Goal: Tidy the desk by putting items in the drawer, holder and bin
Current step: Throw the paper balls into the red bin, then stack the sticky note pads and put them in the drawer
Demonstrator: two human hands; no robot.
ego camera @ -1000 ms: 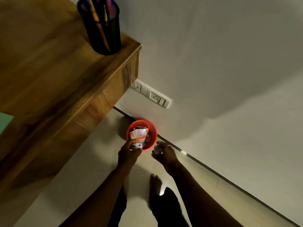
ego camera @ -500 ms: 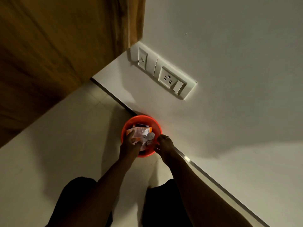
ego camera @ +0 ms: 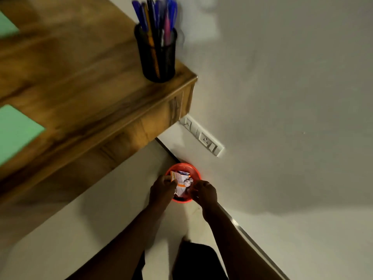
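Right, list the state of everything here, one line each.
Bin: upright, wrappers inside.
Pen holder: upright on the desk corner, full of pens.
Left hand: at the bin's left rim, grip unclear.
Right hand: at the right rim, fingers curled, grip unclear.

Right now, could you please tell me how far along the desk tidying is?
Done: pens stand in the holder on the desk, and a wrapper and crumpled paper lie in the bin. In hand: the left hand and right hand are at the bin's rim, grip unclear. To do: green sheets on the desk.
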